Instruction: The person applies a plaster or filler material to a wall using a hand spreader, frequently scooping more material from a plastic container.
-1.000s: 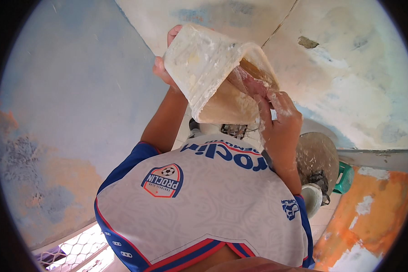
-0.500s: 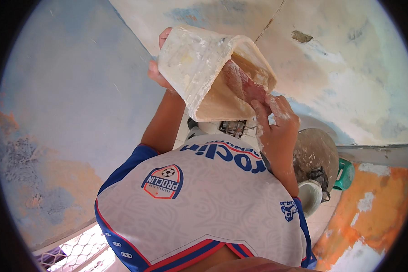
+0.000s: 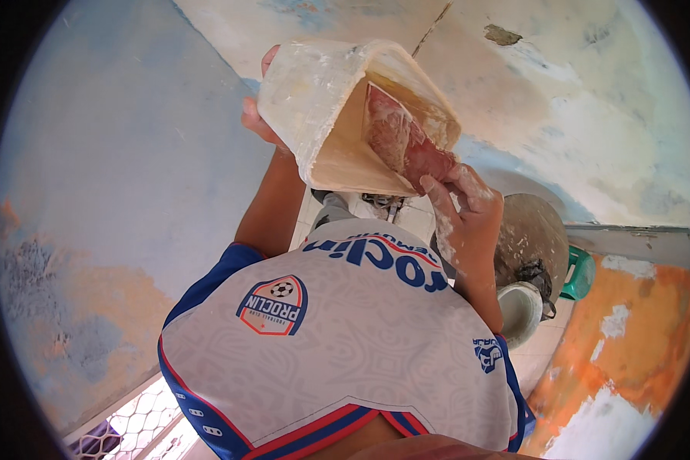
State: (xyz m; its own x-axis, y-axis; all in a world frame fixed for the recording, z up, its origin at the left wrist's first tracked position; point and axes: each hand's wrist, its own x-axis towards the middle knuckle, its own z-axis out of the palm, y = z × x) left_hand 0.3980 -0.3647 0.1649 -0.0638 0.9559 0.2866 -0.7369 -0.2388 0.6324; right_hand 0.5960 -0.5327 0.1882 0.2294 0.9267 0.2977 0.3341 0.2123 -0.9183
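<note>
A white, plaster-smeared plastic tub (image 3: 307,103) is held up tilted on its side, its wide mouth turned toward the right. My left hand (image 3: 261,125) grips the tub at its far left end, with only some fingers showing and the rest hidden behind it. Between the thumb and fingers of my right hand (image 3: 471,205) is a flat red putty spreader (image 3: 418,149), streaked with pale paste. The spreader's blade reaches inside the tub's mouth, against the inner wall. White paste also coats the thumb and fingers of my right hand.
Patchy blue-white wall (image 3: 130,153) rises on the left and ahead, with a chipped spot (image 3: 503,35). To the right are a round, spattered brown surface (image 3: 525,230), a white bucket (image 3: 520,314), a green plastic item (image 3: 579,274) and an orange wall (image 3: 629,322). Wire mesh (image 3: 142,418) lies lower left.
The tub has shifted slightly left and its mouth shows more of the inside. The spreader has turned, so more of its red face is visible.
</note>
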